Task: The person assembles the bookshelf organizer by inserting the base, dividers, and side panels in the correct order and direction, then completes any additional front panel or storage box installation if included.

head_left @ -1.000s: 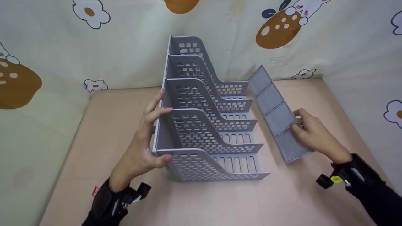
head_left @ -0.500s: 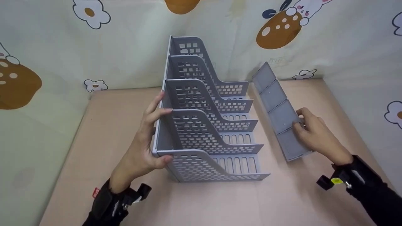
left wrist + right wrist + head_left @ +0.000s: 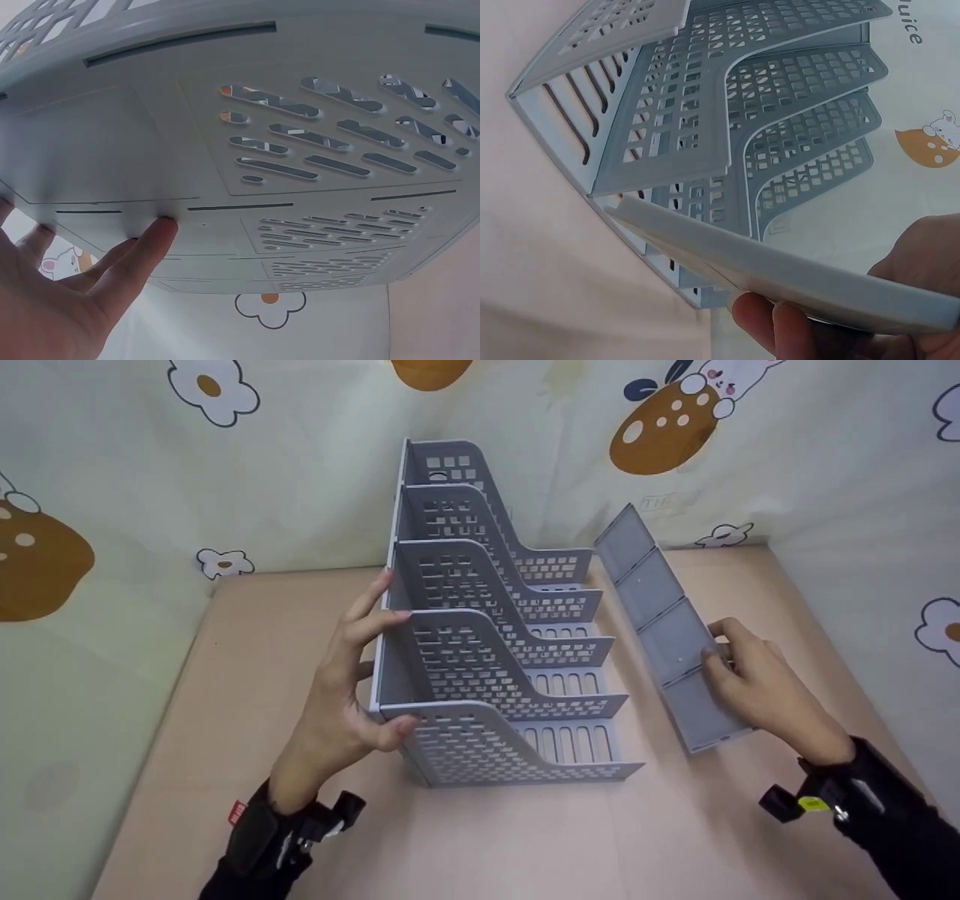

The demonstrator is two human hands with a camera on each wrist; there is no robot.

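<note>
A grey plastic magazine file rack (image 3: 465, 742) stands on the table with its tall back to the left. It has several perforated dividers and a slotted base. My left hand (image 3: 341, 690) grips the tall back, thumb over the nearest divider and fingertips along the back's edge. In the left wrist view, fingers (image 3: 142, 255) press the slotted back panel. My right hand (image 3: 765, 682) pinches a long flat grey panel (image 3: 660, 611), marked into several sections, near its close end. That panel is held tilted just right of the rack's low front. Its edge faces up in the right wrist view.
A pale wooden table (image 3: 255, 660) lies beneath. Patterned cloth (image 3: 315, 465) with flowers, rabbits and brown fruit shapes hangs close behind and on both sides. Black wrist cameras (image 3: 817, 802) are strapped to both arms.
The panel in my right hand has risen slightly, its far end shifting away from me. The rack's top has moved a little farther back, with my left hand still gripping it.
</note>
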